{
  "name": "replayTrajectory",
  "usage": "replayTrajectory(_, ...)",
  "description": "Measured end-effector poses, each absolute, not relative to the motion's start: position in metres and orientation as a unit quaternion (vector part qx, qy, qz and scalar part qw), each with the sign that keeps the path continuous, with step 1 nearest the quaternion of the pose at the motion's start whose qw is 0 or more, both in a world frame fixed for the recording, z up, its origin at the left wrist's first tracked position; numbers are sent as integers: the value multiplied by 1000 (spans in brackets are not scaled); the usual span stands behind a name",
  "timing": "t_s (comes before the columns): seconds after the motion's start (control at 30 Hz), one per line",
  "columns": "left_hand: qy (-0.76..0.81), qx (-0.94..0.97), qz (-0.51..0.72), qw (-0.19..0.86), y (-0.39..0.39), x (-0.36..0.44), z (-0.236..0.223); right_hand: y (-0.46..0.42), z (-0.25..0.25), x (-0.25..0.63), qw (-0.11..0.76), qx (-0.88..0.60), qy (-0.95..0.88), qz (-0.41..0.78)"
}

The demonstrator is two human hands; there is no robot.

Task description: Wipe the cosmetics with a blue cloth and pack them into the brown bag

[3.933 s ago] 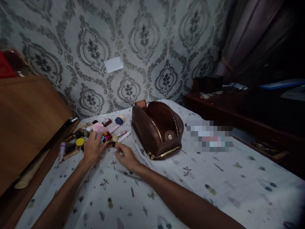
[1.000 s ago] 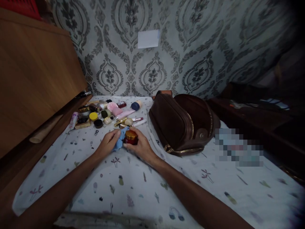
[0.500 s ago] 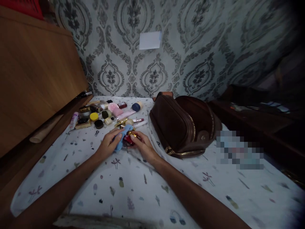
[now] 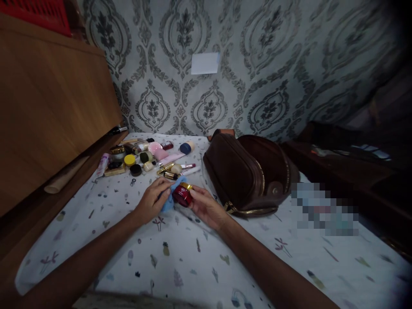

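My left hand [image 4: 153,199] is closed on a crumpled blue cloth [image 4: 168,204], which presses against the side of a dark red jar [image 4: 182,196] with a gold lid [image 4: 186,186]. Fingers of my right hand [image 4: 207,207] grip that jar from the right, its red face tilted up toward me. Just beyond my hands lie a black-and-gold tube [image 4: 171,175], a gold tube [image 4: 165,168] and a white pen-like tube [image 4: 191,170]. My left fingertips are partly hidden by the cloth.
A brown leather bag [image 4: 231,171], unzipped, stands right of my hands. Several cosmetics, including a yellow-lidded jar [image 4: 129,160] and a pink tube [image 4: 172,159], lie at the back left. A wooden cabinet [image 4: 58,90] borders the left side. The patterned sheet [image 4: 154,262] covers the surface.
The red jar has turned so that more of its face and gold lid show. My right hand has shifted slightly right and rolled its palm upward. The view has tilted up a little.
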State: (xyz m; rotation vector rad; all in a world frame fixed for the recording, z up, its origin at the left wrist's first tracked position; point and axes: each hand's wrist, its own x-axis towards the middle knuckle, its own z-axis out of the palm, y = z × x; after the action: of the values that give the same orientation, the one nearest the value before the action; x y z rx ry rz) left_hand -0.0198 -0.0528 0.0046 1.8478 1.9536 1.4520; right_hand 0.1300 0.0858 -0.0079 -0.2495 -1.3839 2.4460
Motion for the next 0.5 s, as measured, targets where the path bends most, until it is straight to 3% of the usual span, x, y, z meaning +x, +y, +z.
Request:
replayTrajectory(0.33, 642, 541, 503, 204, -48, -24, 0, 85, -4, 134, 192, -115, -439, 870)
replayTrajectory(0.5, 637, 533, 525, 183, -48, -26, -1, 85, -5, 135, 193, -109, -473, 853)
